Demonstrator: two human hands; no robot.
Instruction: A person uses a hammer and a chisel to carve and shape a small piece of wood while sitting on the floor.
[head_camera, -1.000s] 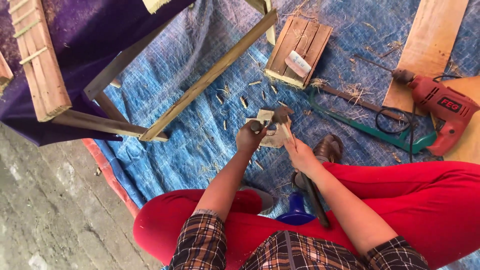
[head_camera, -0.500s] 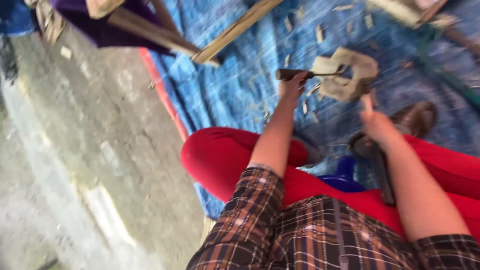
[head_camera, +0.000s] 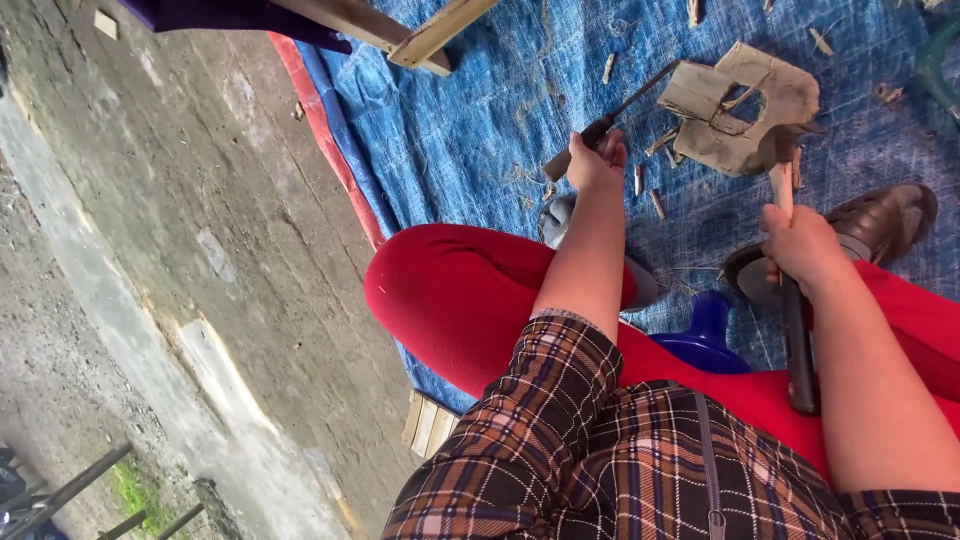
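At the near edge, over red trousers and a checked shirt, both arms reach out to the blue tarp (head_camera: 480, 140). The work looks like chiselling: the left hand (head_camera: 596, 160) is closed around a chisel (head_camera: 600, 125) whose tip meets the wood piece (head_camera: 745, 110). The right hand (head_camera: 800, 245) is wrapped tight on a hammer (head_camera: 785, 170), its head just beside the wood. A well-aimed strike seems needed.
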